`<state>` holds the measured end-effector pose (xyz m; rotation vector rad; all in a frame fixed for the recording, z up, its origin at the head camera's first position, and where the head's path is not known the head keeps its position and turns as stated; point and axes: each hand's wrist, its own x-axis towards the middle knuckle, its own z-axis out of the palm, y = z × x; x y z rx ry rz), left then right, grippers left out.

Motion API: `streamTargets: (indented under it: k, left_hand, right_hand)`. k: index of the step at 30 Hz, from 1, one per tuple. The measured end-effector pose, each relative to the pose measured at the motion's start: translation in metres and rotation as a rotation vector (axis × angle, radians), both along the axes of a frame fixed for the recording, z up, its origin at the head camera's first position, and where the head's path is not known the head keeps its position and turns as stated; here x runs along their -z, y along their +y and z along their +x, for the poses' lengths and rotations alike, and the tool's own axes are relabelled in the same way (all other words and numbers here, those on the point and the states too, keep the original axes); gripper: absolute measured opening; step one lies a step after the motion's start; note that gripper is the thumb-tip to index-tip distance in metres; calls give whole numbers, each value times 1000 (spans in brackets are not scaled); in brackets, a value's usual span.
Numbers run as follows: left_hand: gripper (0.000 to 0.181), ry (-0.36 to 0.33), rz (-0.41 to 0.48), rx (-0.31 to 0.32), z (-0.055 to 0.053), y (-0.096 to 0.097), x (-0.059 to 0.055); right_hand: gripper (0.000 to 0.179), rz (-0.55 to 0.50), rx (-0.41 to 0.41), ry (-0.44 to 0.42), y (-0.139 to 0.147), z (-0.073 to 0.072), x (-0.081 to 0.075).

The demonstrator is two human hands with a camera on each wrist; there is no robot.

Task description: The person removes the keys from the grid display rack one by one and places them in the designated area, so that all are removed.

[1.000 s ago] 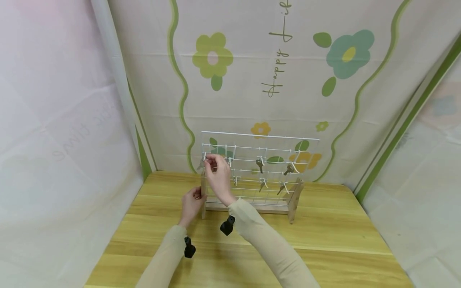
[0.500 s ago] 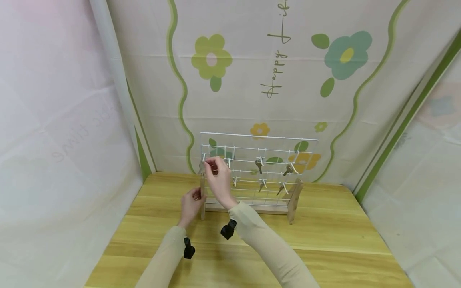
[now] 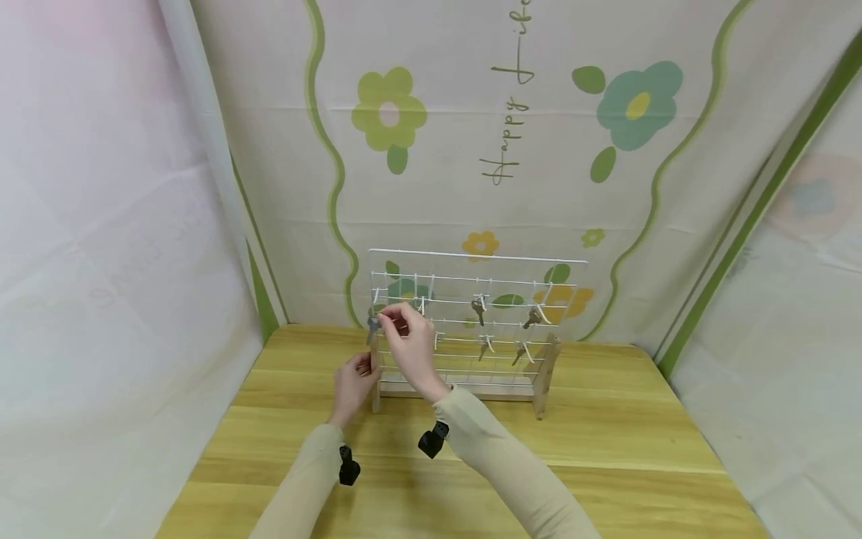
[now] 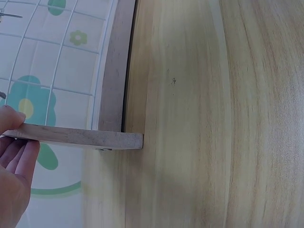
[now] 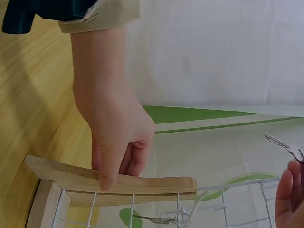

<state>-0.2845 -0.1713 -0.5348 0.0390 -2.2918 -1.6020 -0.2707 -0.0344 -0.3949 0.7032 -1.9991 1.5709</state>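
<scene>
My right hand [image 3: 412,344] pinches a metal key [image 5: 285,145] by its head at the left end of a white wire rack [image 3: 478,256]. In the right wrist view, the key's blade points away from the fingertips, apart from the wires. Lower down, my left hand [image 3: 353,385] grips the rack's left wooden side piece [image 4: 80,137], thumb on one face and fingers on the other. Other keys hang from white hooks on the rack, among them an upper key [image 3: 479,311] and a key [image 3: 532,318] farther right.
The rack stands on a wood-grain table [image 3: 606,449], on wooden end pieces joined by a wooden bar [image 4: 116,71]. Behind it hangs a flower-printed cloth [image 3: 431,187]. Pale cloth walls [image 3: 101,262] enclose both sides.
My right hand has moved slightly down from the upper left hook with the key, which now shows more clearly beside the fingertips. The left hand keeps its hold on the side piece.
</scene>
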Motion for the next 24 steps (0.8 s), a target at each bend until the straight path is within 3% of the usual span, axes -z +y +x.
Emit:
streamTargets:
  k: [12,18,24]
  left_hand:
    - [33,1,-7,2,0,0,-1]
    - [33,-7,-19,8,1,0,-2]
    - [36,-61,4,15,2,1,-6]
  right_hand:
    - [11,77,-27,-57,23,13,26]
    - [8,124,-23,-134,36,18,46]
    - [8,166,-43,-218,48,21,68]
